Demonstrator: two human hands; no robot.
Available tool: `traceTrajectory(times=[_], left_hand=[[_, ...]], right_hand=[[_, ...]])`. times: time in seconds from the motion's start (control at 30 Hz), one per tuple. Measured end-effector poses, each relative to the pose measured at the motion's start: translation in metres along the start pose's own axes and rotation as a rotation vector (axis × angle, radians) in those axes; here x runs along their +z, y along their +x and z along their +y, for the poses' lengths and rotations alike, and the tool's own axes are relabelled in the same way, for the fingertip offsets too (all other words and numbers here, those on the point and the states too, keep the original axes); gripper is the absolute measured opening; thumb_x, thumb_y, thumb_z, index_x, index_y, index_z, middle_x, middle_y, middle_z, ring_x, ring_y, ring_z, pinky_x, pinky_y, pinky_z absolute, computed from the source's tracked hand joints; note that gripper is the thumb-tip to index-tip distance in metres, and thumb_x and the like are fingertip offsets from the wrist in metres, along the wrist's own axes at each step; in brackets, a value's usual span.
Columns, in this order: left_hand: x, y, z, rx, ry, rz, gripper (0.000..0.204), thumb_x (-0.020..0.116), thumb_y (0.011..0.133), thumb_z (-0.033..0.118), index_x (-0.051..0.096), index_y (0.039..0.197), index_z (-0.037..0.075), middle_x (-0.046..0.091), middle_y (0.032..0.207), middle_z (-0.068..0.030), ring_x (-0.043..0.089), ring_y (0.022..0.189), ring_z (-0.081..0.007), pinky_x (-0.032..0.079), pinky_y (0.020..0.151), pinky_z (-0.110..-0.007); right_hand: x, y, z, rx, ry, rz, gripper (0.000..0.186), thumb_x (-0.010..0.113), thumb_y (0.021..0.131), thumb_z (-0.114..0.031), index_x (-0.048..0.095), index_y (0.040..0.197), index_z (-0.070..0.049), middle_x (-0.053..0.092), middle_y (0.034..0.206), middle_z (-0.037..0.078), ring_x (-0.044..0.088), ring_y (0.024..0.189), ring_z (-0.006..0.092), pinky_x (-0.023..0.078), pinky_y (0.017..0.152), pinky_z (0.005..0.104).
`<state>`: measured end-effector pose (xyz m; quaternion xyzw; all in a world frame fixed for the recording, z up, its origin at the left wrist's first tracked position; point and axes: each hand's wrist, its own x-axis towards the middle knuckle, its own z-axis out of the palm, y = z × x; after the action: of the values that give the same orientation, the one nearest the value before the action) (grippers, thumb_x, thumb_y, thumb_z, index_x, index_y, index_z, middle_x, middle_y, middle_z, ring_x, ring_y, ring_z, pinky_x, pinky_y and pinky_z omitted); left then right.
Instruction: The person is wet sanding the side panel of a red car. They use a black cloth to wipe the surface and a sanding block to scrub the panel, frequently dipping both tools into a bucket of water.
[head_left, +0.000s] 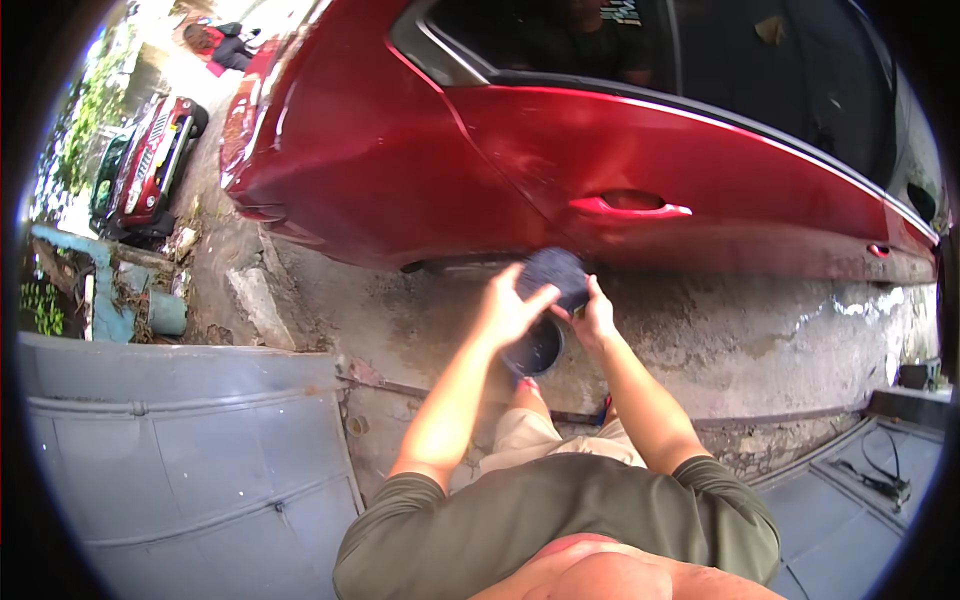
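Both my hands are raised in front of the side of a dark red car (pixel 380 150). Between them is a dark, rounded, soft-looking pad or folded cloth (pixel 556 275); its exact kind is hard to make out. My left hand (pixel 507 312), slightly blurred, grips it from the left with the thumb across its lower edge. On the other side, my right hand (pixel 597 316) closes round its right edge. Just below the pad, a dark bucket (pixel 540 350) stands on the ground by my feet, partly covered by my hands. What it contains is unclear.
The car's door handle (pixel 632 206) is beyond my hands. Grey metal gate panels (pixel 190 440) lie to my left, another gate panel (pixel 860 500) to my right. A second red vehicle (pixel 155 165) and a person (pixel 220 45) are farther off at left. Broken concrete (pixel 258 305) edges the ground.
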<state>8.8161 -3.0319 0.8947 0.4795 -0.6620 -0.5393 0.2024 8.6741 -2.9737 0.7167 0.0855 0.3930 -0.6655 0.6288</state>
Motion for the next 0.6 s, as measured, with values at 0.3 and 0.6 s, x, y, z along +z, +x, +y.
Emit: traceTrajectory(times=[0.3, 0.6], left_hand=[[0.016, 0.019, -0.116, -0.127, -0.465, -0.088, 0.079, 0.092, 0.081, 0.016, 0.047, 0.144, -0.001, 0.066, 0.130, -0.0140, 0.062, 0.124, -0.0201, 0.047, 0.111, -0.040], [-0.154, 0.058, -0.031, 0.551, 0.201, 0.055, 0.072, 0.086, 0.079, 0.014, 0.054, 0.143, 0.002, 0.071, 0.119, -0.0240, 0.072, 0.108, -0.0376, 0.057, 0.098, -0.043]], right_hand=[[0.055, 0.030, 0.022, -0.223, -0.095, -0.121, 0.044, 0.051, 0.110, -0.041, 0.058, 0.143, -0.013, 0.067, 0.131, 0.011, 0.068, 0.113, 0.0273, 0.055, 0.100, 0.0446], [0.088, -0.002, 0.082, -0.250, -0.064, 0.093, 0.046, 0.044, 0.112, -0.041, 0.051, 0.154, -0.023, 0.058, 0.147, 0.005, 0.057, 0.132, 0.0250, 0.052, 0.103, 0.0545]])
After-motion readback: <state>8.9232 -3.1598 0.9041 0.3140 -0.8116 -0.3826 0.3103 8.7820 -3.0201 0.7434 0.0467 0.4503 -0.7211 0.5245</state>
